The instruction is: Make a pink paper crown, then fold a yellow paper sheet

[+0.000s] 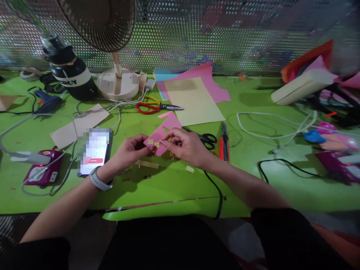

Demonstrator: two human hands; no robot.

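A folded or cut piece of pink paper is held up above the green table. My left hand pinches its lower left edge between thumb and fingers. My right hand has its fingertips closed on a small yellowish paper piece at the lower part of the pink paper. Another small yellowish square lies on the pink paper near my left fingers. Below my hands, a thin tan strip and a small pale yellow scrap rest on the table.
Red-and-yellow-handled scissors, black scissors and a red cutter knife lie around my hands. A phone is at left. Yellow and pink sheets, a fan and a dark bottle stand farther back. Cables cross both sides.
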